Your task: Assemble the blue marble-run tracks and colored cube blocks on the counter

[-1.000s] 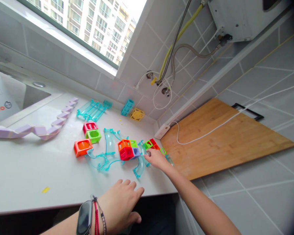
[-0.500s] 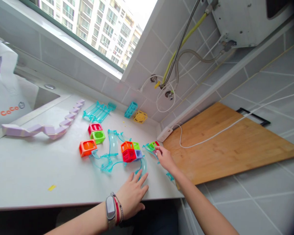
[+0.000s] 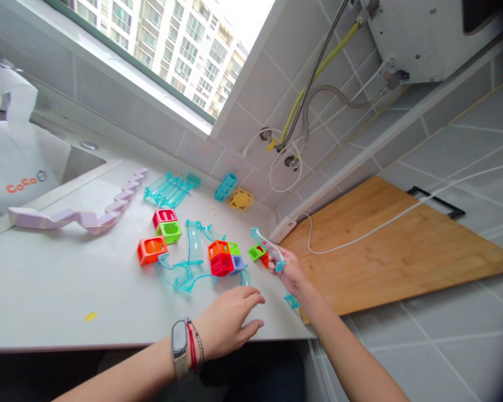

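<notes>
Plainly, the right hand [image 3: 292,272] pinches a teal track [image 3: 271,244] slanting far-left. The spread left hand [image 3: 228,324] is nearer the block cluster [image 3: 221,264].

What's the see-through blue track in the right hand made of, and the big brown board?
Blue track: probably hard, glossy plastic, since it's clear and shiny. Brown board: looks like smooth wood, maybe bamboo, because of its streaky grain.

Coloured blocks [image 3: 221,265] on white counter [image 3: 58,282]

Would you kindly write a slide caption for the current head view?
Over a white counter, the right hand holds a teal track while the open left hand is near a red block.
</notes>
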Demonstrator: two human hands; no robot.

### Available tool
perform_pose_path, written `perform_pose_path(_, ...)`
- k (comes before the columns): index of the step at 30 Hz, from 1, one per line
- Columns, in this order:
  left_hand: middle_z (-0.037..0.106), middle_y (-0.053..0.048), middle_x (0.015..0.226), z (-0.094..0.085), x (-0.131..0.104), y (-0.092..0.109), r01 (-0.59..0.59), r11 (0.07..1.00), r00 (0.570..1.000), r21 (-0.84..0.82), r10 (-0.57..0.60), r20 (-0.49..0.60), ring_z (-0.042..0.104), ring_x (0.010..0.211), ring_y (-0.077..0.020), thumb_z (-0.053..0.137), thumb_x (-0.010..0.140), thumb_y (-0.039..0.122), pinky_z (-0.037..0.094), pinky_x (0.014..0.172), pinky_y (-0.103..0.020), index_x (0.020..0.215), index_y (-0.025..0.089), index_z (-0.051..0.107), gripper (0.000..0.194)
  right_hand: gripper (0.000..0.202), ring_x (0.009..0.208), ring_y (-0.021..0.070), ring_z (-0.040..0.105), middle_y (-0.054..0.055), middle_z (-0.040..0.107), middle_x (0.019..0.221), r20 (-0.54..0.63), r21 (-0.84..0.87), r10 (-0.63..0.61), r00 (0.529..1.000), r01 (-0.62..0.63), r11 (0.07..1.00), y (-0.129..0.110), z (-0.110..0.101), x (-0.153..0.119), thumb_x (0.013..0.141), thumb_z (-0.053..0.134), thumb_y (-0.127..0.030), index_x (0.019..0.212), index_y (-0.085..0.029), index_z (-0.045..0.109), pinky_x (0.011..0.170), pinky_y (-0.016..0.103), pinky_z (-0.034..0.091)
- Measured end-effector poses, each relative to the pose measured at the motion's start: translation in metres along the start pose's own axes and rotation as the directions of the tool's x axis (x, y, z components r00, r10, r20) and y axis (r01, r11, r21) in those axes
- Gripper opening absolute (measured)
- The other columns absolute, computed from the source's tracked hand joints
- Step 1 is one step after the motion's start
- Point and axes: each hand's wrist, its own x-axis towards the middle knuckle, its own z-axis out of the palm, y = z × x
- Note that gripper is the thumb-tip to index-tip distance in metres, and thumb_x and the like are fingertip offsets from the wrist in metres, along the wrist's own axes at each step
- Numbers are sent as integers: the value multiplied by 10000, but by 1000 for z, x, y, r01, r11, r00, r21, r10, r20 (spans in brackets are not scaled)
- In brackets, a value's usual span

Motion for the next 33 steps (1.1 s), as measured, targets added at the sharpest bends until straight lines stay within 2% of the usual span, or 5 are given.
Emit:
perform_pose_path(6,631,-134,1341,-18,12,3,187,656,961,-731,-277,-3,666,1133,-255,502,979,548,557,909,-401,1432,226,451,558,438,610,115,566,9,681,774,160,89,-105,982,91,992,-27,26,-29,816,768,-402,1197,-207,678,592,234,463)
perform_pose_path(11,611,-111,1365,-21,15,8,45,398,935,-916,-340,-102,590,1247,-291,601,938,542,549,930,-419,1413,279,486,555,257,781,162,684,26,742,869,402,-56,-200,893,242,969,-53,46,-52,894,735,-374,1106,-231,708,735,279,536)
perform_pose_path(20,708,-78,1147,-37,5,20,-233,604,845,-762,-262,-467,647,1064,-219,639,947,441,505,937,-341,1134,213,647,295,338,787,164,693,49,742,875,292,-345,-349,890,438,830,-78,84,14,993,503,-476,953,-187,675,696,266,538)
perform_pose_path(27,745,-68,813,-23,-3,24,-127,624,936,-771,-182,-302,687,727,-181,750,866,437,524,687,-297,835,166,635,296,181,807,208,676,67,747,798,417,-702,-150,897,422,574,-63,169,80,824,743,-339,777,-167,714,736,281,482)
perform_pose_path(33,723,-58,707,-29,3,20,-117,491,902,-863,-310,-299,702,637,-191,698,900,469,549,620,-309,837,158,607,330,426,689,215,664,47,660,600,366,-812,-15,930,327,484,-44,197,103,758,787,-556,640,-166,666,627,266,453)
